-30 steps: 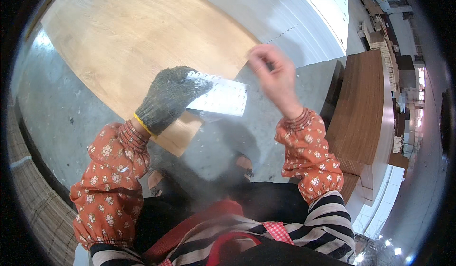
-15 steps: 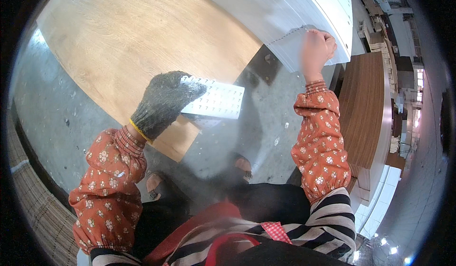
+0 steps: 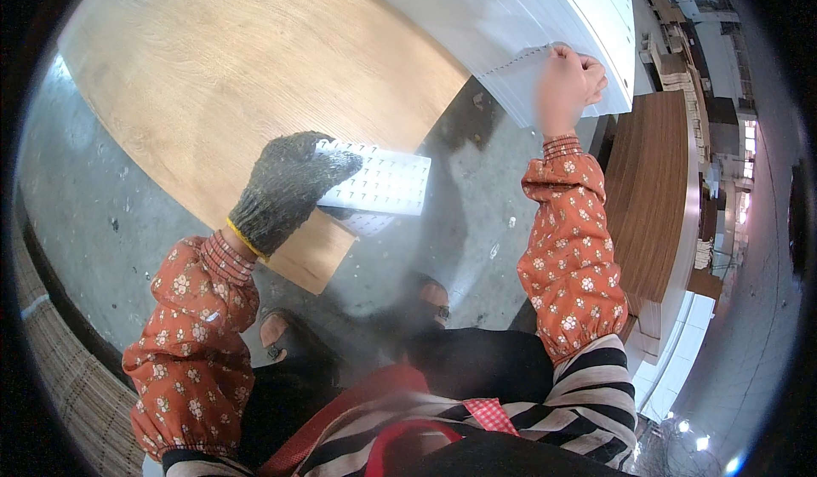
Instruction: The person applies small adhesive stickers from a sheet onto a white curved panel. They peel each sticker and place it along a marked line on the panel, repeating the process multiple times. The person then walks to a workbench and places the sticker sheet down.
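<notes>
My left hand (image 3: 289, 188), in a dark knitted glove, is closed on a white sticker sheet (image 3: 391, 183) printed with rows of small dark marks. A second sheet edge shows just below it. My bare right hand (image 3: 568, 92) is pinched against the side of a stack of white panels (image 3: 459, 22) at the upper right. Whatever sits between its fingertips is too small to make out. A dotted line of small dark marks (image 3: 513, 62) runs across the panel edges, ending at those fingertips.
A large light wood-grain panel (image 3: 255, 77) spreads across the upper left. To my right stands a stack of brown panels (image 3: 651, 192), with white panels (image 3: 681, 358) below it. My sandaled feet are on the grey concrete floor (image 3: 464, 247). Slatted material (image 3: 72, 383) lies at lower left.
My left hand and the sheet have shifted slightly left, and the sheet has tilted a little. My right hand stays at the white stack's side, its fingers slightly moved along the edges.
</notes>
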Action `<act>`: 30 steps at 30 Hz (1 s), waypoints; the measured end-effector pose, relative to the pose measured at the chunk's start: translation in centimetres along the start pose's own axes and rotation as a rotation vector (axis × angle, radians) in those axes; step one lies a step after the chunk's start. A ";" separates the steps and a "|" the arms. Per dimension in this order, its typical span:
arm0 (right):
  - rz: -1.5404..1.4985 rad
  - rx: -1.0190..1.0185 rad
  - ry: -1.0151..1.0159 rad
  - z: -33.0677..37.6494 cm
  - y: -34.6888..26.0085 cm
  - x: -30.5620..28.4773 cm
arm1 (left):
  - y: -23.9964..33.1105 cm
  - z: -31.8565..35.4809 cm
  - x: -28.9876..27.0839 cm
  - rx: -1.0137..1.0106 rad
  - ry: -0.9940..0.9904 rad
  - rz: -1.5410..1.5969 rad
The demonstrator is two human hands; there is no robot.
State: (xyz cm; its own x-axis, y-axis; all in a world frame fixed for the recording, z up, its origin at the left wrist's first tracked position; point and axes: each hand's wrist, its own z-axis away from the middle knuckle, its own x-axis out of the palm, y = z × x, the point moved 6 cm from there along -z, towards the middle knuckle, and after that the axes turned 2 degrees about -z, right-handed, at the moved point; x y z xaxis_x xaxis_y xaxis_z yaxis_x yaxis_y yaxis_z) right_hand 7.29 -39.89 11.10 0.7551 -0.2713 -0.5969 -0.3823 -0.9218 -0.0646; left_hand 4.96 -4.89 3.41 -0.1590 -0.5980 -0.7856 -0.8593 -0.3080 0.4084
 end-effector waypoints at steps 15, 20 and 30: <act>0.108 -0.314 0.145 0.4 2.5 2.6 | 0.5 -0.2 0.0 0.010 -0.012 -0.013; 0.225 -0.210 0.061 -0.1 1.6 1.9 | 0.5 -0.7 -0.2 -0.036 -0.036 0.085; 0.064 0.086 -0.136 -0.9 2.2 -0.4 | -0.2 0.3 0.3 -0.013 0.013 -0.030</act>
State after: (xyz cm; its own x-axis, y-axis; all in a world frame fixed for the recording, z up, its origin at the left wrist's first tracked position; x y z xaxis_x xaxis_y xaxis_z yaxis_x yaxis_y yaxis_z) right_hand 6.65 -42.01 11.94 0.6506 -0.2834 -0.7045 -0.4762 -0.8749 -0.0878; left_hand 4.97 -4.75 2.94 -0.1266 -0.5977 -0.7917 -0.8570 -0.3360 0.3907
